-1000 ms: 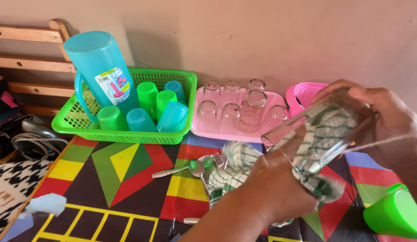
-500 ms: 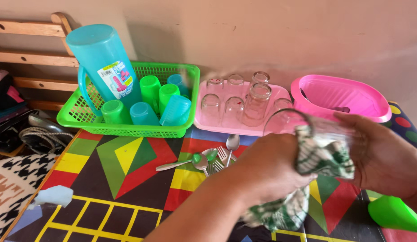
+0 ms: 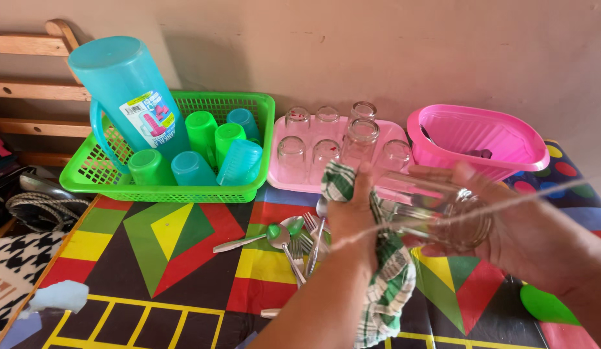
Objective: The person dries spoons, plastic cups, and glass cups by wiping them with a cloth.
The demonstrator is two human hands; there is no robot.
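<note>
My right hand (image 3: 539,236) grips a clear drinking glass (image 3: 436,210) lying on its side above the table. My left hand (image 3: 355,216) holds a green and white checked cloth (image 3: 388,271) against the glass's open end; the cloth hangs down below my wrist. Just left of my hands a pile of spoons and forks (image 3: 294,236) lies on the patterned tablecloth (image 3: 178,239).
A pink tray (image 3: 278,178) with several upturned clear glasses stands at the back. A green basket (image 3: 155,190) holds plastic cups and a tall blue jug (image 3: 129,94). A pink basin (image 3: 481,139) sits back right. A wall runs behind; a wooden rail is at far left.
The glass has turned onto its side and come lower. The cloth has come out of the glass and now sits at its rim. The view has shifted right.
</note>
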